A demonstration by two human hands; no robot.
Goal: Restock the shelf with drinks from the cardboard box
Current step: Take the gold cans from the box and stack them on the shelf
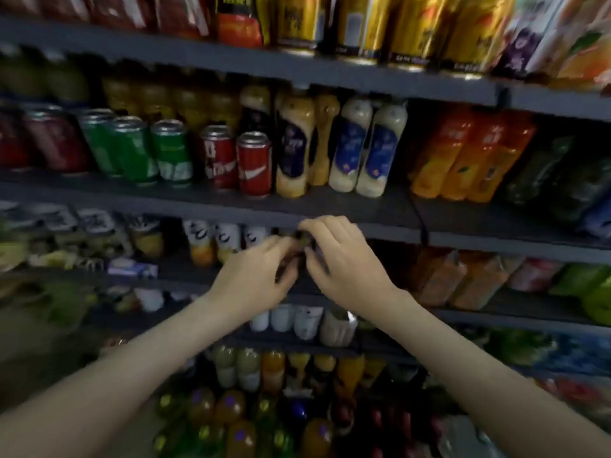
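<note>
Two-handed pinch: left hand (254, 276) and right hand (344, 262) fingers curled round dark drink (301, 247) (blurred), likely steadying it into shelf (185, 271) gap.

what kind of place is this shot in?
Most likely a convenience store or supermarket drinks aisle: stacked dark shelves, rows of red cans and green cans facing out, orange bottles lined up alongside.

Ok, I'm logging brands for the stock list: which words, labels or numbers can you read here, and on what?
Nothing reads reliably; the picture is blurred.
Red cans: white lettering and ribbon mark, unreadable.
Green cans: white print, unreadable.
Gold cans: dark characters, unreadable.
Blue-labelled bottles: small print, unreadable.
</note>
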